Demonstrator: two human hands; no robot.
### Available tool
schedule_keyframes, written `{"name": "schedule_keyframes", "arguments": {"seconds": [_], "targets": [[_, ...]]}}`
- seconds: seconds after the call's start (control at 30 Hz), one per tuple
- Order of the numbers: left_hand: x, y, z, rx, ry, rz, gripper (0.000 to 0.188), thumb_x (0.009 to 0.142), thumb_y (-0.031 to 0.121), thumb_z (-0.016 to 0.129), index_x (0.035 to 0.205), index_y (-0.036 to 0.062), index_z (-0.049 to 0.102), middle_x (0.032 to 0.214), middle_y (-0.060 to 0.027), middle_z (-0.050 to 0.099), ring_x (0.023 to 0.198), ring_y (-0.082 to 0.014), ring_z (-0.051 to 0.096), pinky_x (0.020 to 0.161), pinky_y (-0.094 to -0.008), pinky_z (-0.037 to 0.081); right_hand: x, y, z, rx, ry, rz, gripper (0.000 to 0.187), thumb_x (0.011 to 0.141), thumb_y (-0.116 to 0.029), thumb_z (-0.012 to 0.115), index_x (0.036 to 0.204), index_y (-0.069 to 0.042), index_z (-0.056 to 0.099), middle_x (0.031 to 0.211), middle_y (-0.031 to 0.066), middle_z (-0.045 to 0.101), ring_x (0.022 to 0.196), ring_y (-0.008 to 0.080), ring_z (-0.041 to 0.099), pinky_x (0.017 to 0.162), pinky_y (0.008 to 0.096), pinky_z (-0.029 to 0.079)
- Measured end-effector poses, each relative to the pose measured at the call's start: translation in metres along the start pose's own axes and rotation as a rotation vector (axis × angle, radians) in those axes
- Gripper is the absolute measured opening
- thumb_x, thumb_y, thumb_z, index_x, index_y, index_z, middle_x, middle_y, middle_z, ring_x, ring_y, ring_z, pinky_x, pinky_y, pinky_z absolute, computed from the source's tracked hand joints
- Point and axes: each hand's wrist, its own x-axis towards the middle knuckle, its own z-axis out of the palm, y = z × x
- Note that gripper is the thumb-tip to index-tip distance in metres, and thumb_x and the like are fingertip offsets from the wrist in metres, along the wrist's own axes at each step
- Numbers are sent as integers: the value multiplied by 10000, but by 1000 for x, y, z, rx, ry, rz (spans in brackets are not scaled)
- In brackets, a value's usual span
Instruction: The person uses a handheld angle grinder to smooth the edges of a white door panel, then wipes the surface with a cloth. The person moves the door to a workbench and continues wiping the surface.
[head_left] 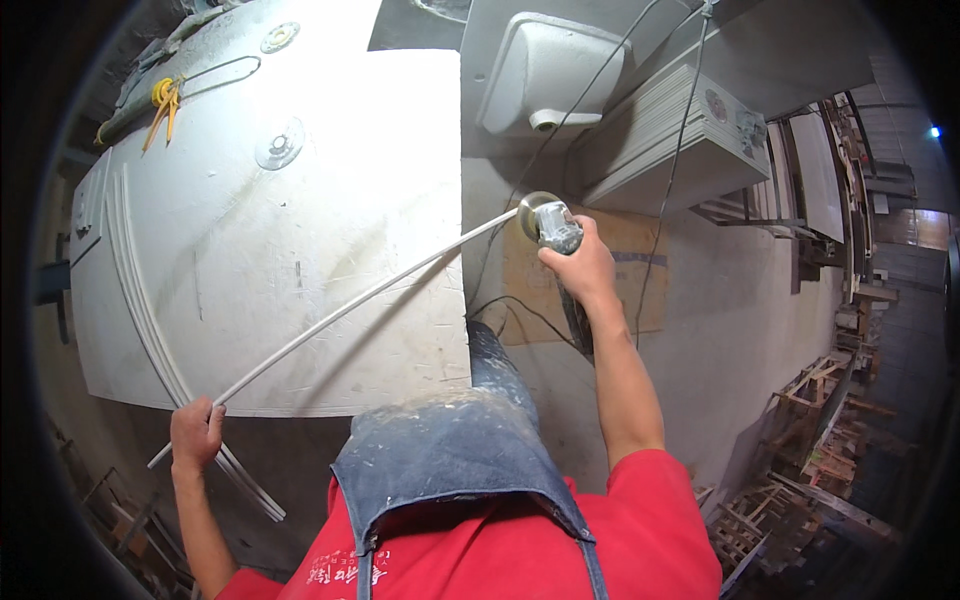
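A long, thin white strip [345,306] slants above the white worktable, from lower left up to the right. My left hand [196,434] is closed around it near its lower end. In my right hand [585,262] is an angle grinder [558,228], gripped by its dusty body. Its round disc [534,214] sits at the strip's far end, beyond the table's right edge; whether disc and strip touch I cannot tell. More white strips [150,330] lie together along the table's left side, their ends passing under my left hand.
On the white tabletop [380,180] are two round discs [280,145] and a yellow-orange clamp-like tool [165,105]. A white sink basin [553,75] and stacked white slabs [675,130] stand beyond, right. Cables [690,110] hang there. Cardboard [640,270] lies on the floor; wooden pallets [750,525] are far right.
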Motion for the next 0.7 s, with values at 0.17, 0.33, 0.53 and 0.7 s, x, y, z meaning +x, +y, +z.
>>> {"name": "schedule_keyframes", "arguments": {"seconds": [0.17, 0.33, 0.53, 0.7], "targets": [[-20, -16, -8, -13, 28, -36, 325, 949, 225, 669, 754, 19, 510, 692, -212, 529, 669, -452, 555, 596, -511, 399, -44, -29, 2, 26, -124, -52, 792, 699, -396, 848, 1383, -139, 541, 1185, 233, 720, 1082, 409, 706, 953, 471, 549], [-40, -34, -10, -6, 25, -76, 337, 938, 221, 677, 733, 17, 504, 686, -208, 524, 667, -446, 551, 596, -502, 398, -78, -64, 21, 58, -322, -275, 762, 722, -355, 837, 1385, -145, 525, 1097, 232, 733, 1026, 438, 711, 913, 484, 566], [-42, -45, 0, -5, 57, -36, 354, 937, 228, 684, 722, 20, 495, 682, -213, 518, 667, -457, 545, 600, -517, 397, -53, -55, 12, -12, -270, -172, 776, 713, -376, 855, 1371, -128, 528, 1089, 234, 736, 1040, 442, 704, 924, 482, 558], [-41, -57, 8, 21, 52, -38, 368, 940, 244, 683, 722, 19, 489, 681, -217, 514, 671, -463, 544, 599, -525, 394, -24, -25, 7, -51, -148, -118, 816, 721, -401, 850, 1405, -115, 509, 1098, 251, 735, 1048, 435, 707, 930, 495, 557]]}}
